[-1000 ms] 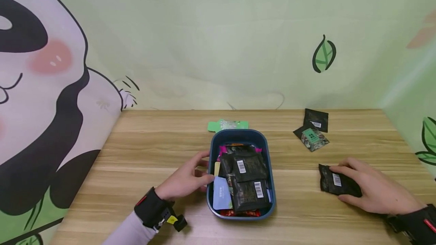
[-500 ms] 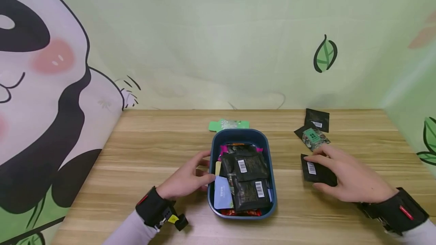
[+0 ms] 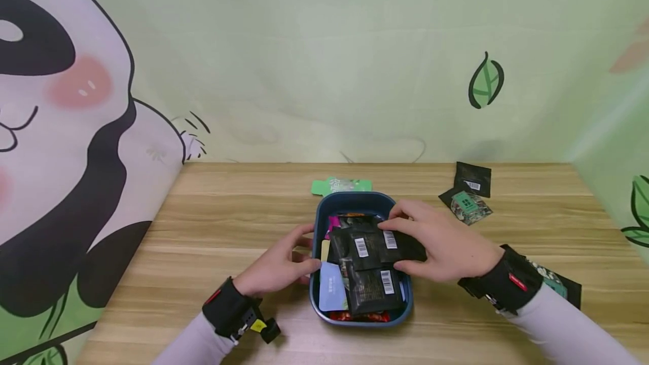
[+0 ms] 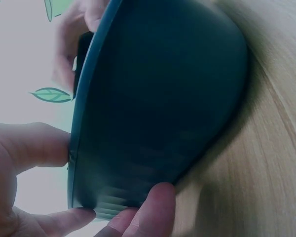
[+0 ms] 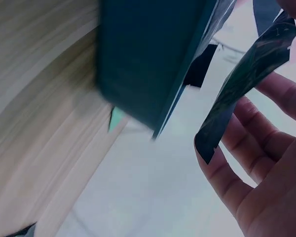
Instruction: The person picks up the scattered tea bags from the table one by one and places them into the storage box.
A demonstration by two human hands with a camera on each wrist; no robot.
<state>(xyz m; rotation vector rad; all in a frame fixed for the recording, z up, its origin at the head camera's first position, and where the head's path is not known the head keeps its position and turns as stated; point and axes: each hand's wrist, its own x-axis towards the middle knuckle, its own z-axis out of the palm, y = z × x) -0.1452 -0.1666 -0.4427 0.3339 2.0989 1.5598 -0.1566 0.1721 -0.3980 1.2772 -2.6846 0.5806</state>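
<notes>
A dark blue bin (image 3: 361,323) stands on the wooden table, filled with black sachets (image 3: 370,294) bearing white barcode labels, a light blue packet (image 3: 332,289) and bits of pink and red wrapping. At its left side my left hand (image 3: 276,268) rests with thumb at the rim and fingers against the outer wall. Over the bin's right rim, my right hand (image 3: 448,245) pinches another black sachet (image 3: 412,246) by its edges. In the right wrist view that sachet (image 5: 246,74) is held bowed between thumb and fingers, apart from the bin's wall.
Two sachets overlap at the back right, one plain black (image 3: 472,176) and one with a green label (image 3: 469,207). Another patterned sachet (image 3: 565,286) lies partly behind my right forearm. A flattened green box (image 3: 345,186) lies behind the bin. A printed cloth backdrop (image 3: 304,72) rises beyond the table.
My right hand has lifted the black sachet from the table at the right and carried it left over the bin, uncovering the patterned sachet. My left hand has stayed at the bin.
</notes>
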